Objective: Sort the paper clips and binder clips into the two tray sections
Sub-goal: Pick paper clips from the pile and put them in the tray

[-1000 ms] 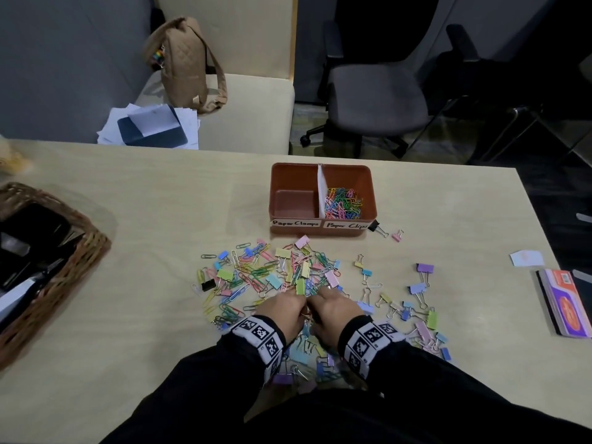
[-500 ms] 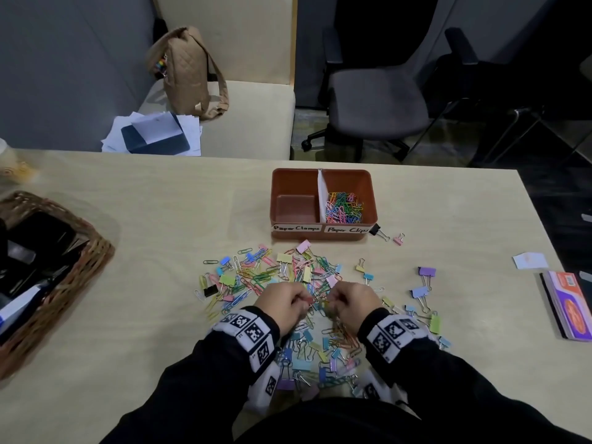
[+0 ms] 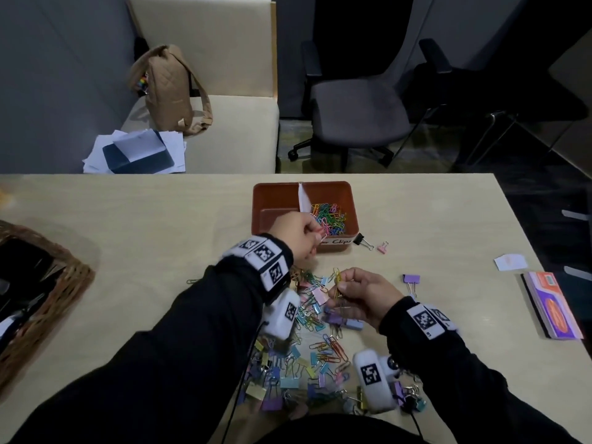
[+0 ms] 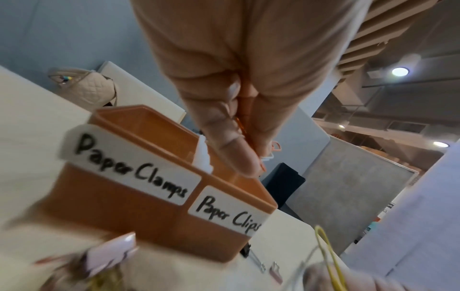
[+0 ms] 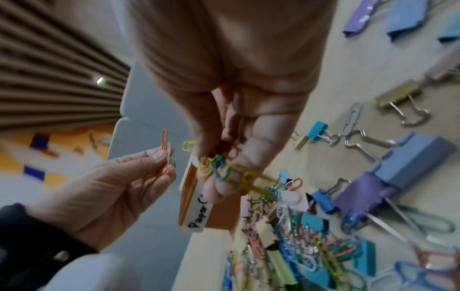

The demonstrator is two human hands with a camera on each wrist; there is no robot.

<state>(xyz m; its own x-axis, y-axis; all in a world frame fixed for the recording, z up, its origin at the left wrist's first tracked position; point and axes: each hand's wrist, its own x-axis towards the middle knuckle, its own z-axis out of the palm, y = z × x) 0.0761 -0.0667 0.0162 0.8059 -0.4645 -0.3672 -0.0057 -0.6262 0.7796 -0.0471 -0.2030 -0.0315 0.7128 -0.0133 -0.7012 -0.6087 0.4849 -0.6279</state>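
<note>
The brown tray (image 3: 350, 200) stands mid-table; its "Paper Clamps" section (image 4: 129, 169) is bare and the "Paper Clips" section (image 3: 331, 216) holds coloured paper clips. My left hand (image 3: 315, 233) hovers at the tray's front rim, over the divider, pinching an orange and a white paper clip (image 5: 165, 149) between thumb and finger. My right hand (image 3: 339, 288) is raised over the pile and grips a bunch of paper clips (image 5: 219, 167), mostly yellow and green. The mixed pile of paper clips and binder clips (image 3: 307, 363) lies under my forearms, partly hidden.
A black binder clip (image 3: 360, 241) and a pink one (image 3: 382, 248) lie just right of the tray. A wicker basket (image 3: 64, 283) sits at the left edge, a white slip (image 3: 509, 261) and an orange-purple pad (image 3: 551, 306) at the right. Chairs stand beyond the table.
My left hand left the pile and travelled forward to the tray with clips pinched. My right hand lifted off the pile holding a bunch of paper clips.
</note>
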